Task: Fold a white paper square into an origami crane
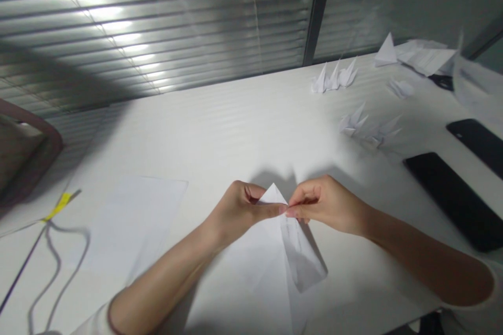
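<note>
- Slatted blinds cover the windows behind a broad white table, with hand shadows around the work.
- On the table's near side, in front of the person, lies the folded paper, its pointed tip away from the body and a loose flap spreading right.
- The left hand clamps the paper just below the tip, thumb on top; the right hand pinches the fold at the right edge. Both sets of fingertips are together on it, meeting at one spot.
- The step in hand looks like shaping or creasing that small fold. Any further crease there would call for lined-up edges, a firm left hold and light right-hand pressure.
- A flat sheet lies left, partly behind the left forearm, which could drag it.
- Two black phones lie right, beyond the right forearm, and limit elbow room there.
- Crumpled or folded papers sit at the far right, over something dark.
- A grey cord loops at the left, clear of the hands.
- Small spiky paper shapes stand near the blinds, others nearer, some blurred.
- Yellow tape wraps the cord's end.
</note>
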A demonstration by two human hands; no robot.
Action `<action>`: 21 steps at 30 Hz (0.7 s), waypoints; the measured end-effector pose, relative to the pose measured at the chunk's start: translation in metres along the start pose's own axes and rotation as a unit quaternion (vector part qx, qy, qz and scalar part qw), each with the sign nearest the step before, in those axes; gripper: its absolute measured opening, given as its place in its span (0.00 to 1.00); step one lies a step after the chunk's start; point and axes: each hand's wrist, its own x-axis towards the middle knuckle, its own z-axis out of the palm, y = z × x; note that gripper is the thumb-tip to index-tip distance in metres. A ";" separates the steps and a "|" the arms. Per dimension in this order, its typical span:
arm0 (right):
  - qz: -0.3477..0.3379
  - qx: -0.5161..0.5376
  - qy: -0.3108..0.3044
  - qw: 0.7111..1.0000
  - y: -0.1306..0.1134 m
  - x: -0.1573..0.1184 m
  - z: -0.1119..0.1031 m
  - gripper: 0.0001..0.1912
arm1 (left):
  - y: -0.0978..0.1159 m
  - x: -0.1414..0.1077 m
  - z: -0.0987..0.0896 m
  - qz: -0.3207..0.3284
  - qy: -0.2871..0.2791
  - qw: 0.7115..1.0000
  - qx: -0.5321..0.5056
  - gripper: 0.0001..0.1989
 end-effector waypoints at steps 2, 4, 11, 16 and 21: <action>0.000 -0.004 0.006 1.000 -0.002 0.000 0.000 0.09 | -0.002 0.001 0.000 -0.004 -0.007 1.000 -0.012 0.19; 0.002 -0.014 0.015 1.000 -0.004 -0.001 0.001 0.09 | -0.004 0.002 -0.001 -0.006 -0.016 0.999 -0.027 0.18; -0.005 -0.021 0.029 0.999 -0.005 -0.001 0.002 0.08 | -0.008 0.004 -0.001 -0.006 -0.022 0.998 -0.054 0.17; 0.020 0.036 0.025 0.999 -0.001 0.001 0.002 0.10 | -0.005 0.003 0.001 0.004 -0.026 0.997 -0.070 0.18; 0.024 0.087 0.040 0.995 -0.002 0.006 0.006 0.16 | -0.004 0.002 -0.003 0.005 0.000 0.998 -0.057 0.19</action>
